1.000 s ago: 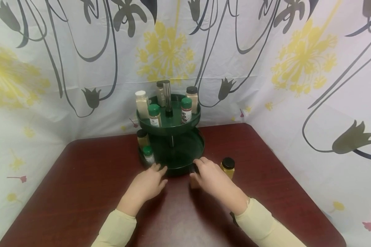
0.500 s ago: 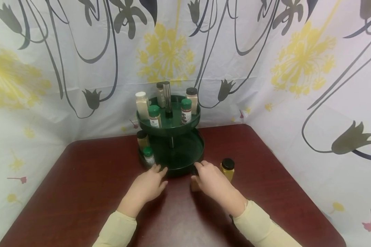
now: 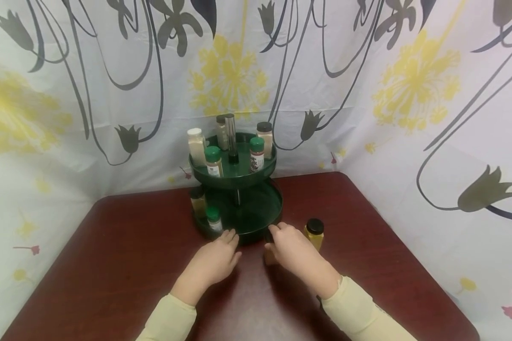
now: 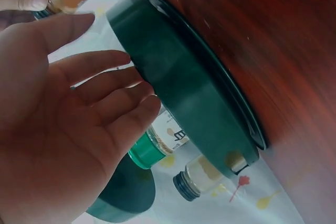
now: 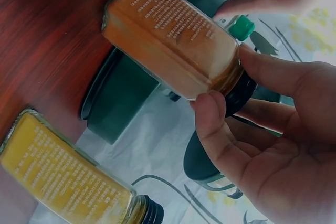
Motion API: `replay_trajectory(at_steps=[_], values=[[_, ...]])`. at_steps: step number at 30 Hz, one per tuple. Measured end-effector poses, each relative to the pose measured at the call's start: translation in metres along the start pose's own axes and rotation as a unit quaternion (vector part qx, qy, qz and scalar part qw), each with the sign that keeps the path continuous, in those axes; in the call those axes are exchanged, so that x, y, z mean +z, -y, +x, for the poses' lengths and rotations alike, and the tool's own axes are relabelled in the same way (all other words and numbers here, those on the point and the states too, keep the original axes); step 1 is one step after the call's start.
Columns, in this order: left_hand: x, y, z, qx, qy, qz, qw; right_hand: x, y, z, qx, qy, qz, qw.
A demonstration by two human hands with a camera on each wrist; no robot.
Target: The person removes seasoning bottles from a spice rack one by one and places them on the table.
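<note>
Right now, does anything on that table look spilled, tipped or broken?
Nothing stands out: the jars on the green rack and the yellow jar beside it stand upright, the right hand grips the orange jar, and no spill or breakage shows.

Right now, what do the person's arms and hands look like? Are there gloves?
No gloves: the left hand and right hand are bare, and no rings show. The left sleeve and right sleeve are long and pale yellow, ending short of the hands. Something dark peeks out beside the right cuff; I can't tell what.
</note>
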State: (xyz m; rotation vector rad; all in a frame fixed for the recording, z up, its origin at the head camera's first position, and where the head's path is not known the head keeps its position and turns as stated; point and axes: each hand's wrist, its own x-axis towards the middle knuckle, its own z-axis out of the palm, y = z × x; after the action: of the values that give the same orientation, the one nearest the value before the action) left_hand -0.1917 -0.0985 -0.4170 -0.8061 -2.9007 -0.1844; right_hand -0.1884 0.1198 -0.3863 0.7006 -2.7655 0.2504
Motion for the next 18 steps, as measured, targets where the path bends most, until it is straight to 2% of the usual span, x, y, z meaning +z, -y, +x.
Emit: replay_trajectory(at_steps=[4,8,11,15,18], values=[[0.004,-0.006,-0.001,0.021,-0.008,0.001,0.9998,0.0,0.0,0.0,-0.007,-0.002,-0.004,1.0],[0.005,-0.009,-0.001,0.038,0.005,-0.011,0.9992,0.0,0.001,0.001,-0.013,-0.005,-0.005,1.0],[0.003,-0.008,-0.001,0.042,0.034,-0.038,0.9978,0.0,0.001,0.001,-0.01,0.0,-0.005,1.0],[0.002,-0.002,-0.004,0.035,0.092,-0.086,0.9914,-0.001,0.001,0.003,-0.009,0.014,-0.013,1.0],[0.0,0.007,-0.009,0.02,0.109,-0.1,0.9888,-0.004,0.002,0.005,-0.009,0.03,-0.02,0.999]])
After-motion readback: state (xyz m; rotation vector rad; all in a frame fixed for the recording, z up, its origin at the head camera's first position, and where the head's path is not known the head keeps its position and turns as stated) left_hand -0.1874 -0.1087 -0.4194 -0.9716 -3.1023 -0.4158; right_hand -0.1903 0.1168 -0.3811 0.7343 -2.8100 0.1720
